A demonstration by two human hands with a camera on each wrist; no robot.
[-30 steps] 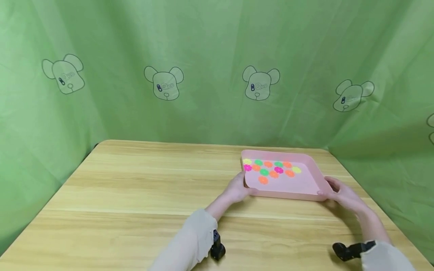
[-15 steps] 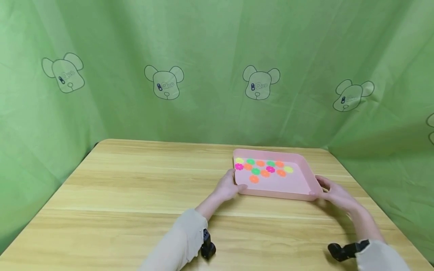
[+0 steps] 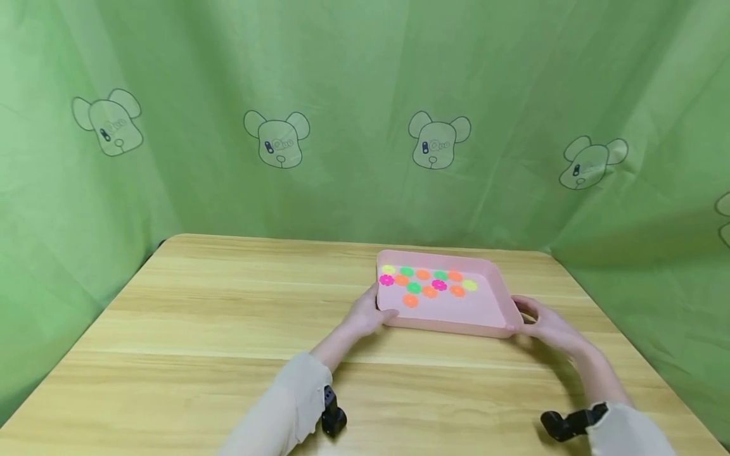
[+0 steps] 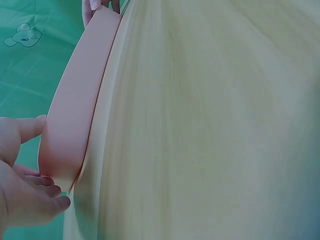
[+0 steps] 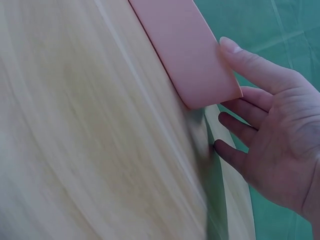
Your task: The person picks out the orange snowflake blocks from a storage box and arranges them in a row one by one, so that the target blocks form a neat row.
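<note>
A shallow pink tray (image 3: 473, 311) lies on the right half of the table, toward the back. Flat flower-shaped pieces, such as an orange piece (image 3: 410, 301), a green piece (image 3: 414, 288), a magenta piece (image 3: 439, 285) and a yellow piece (image 3: 469, 285), are spread over its left and far part. My left hand (image 3: 363, 316) grips the near left corner, thumb at the front rim. The right hand (image 3: 550, 327) holds the near right corner; in the right wrist view its thumb (image 5: 250, 62) lies at the rim, with fingers around the end wall.
The wooden table (image 3: 188, 329) extends to the left and in front of the tray. A green curtain (image 3: 353, 190) with printed bear heads hangs behind the table and along both sides. Black wrist cameras, like the left one (image 3: 332, 415), stick out near the sleeves.
Both hands have slid the tray leftward across the table in steady motion, the pieces travelling with it. Their grip on the corners looks the same.
</note>
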